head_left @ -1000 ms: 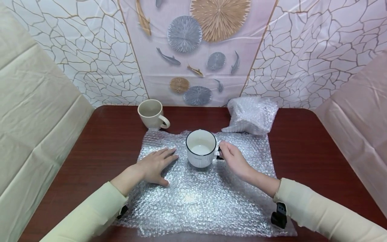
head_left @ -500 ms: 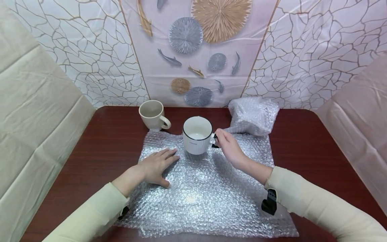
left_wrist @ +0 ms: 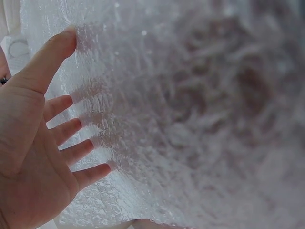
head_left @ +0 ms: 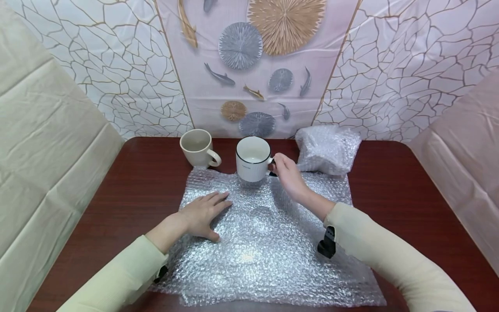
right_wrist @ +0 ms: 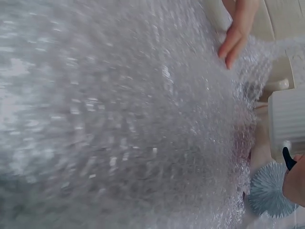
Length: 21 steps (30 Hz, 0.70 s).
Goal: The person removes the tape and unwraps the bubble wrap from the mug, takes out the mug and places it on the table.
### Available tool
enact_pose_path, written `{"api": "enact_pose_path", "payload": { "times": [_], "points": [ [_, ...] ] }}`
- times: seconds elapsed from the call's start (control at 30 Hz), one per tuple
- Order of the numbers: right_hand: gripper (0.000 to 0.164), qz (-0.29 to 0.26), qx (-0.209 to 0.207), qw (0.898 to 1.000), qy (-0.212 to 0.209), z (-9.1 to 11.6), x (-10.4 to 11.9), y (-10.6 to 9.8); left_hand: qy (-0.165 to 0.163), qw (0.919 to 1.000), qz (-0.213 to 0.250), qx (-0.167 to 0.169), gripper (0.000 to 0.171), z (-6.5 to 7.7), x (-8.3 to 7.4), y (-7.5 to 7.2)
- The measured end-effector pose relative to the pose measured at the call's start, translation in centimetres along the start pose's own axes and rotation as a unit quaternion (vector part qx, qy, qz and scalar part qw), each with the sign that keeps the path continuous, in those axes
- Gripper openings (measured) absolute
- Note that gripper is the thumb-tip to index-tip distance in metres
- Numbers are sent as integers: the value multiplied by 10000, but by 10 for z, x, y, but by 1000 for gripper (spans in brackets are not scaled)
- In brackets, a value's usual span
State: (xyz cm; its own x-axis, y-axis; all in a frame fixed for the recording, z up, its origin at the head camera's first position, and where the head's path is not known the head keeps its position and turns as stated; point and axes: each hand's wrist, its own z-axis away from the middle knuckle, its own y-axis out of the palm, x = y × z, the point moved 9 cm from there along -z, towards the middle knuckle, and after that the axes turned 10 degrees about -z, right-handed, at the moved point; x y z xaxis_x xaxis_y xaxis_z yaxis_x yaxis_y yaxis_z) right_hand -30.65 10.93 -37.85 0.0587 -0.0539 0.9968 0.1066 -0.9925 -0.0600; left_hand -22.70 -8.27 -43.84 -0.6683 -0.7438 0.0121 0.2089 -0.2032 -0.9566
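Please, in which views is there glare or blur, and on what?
Head view: a bright glare spot on the bubble wrap, while the black-rimmed mug looks fairly sharp; left wrist view: bubble wrap blurred at right, left hand clearer; right wrist view: bubble wrap soft, with scattered highlights.

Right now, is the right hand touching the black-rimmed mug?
Touching. The head view shows it: the right hand grips the black-rimmed mug by its handle, fingers curled around it.
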Motion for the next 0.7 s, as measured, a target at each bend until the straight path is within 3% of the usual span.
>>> {"api": "enact_pose_path", "payload": {
  "times": [0.23, 0.47, 0.7],
  "points": [
    [37, 207, -131, 9996, -103, -20, -4, 4, 1, 10000, 18, -10, 101, 0, 1, 2],
    [30, 291, -418, 9987, -78, -41, -10, 9, 19, 10000, -19, -23, 100, 0, 2, 1],
    [32, 136, -525, 9985, 2, -54, -15, 10, 24, 10000, -11, -11, 100, -1, 1, 1]
  ]
}}
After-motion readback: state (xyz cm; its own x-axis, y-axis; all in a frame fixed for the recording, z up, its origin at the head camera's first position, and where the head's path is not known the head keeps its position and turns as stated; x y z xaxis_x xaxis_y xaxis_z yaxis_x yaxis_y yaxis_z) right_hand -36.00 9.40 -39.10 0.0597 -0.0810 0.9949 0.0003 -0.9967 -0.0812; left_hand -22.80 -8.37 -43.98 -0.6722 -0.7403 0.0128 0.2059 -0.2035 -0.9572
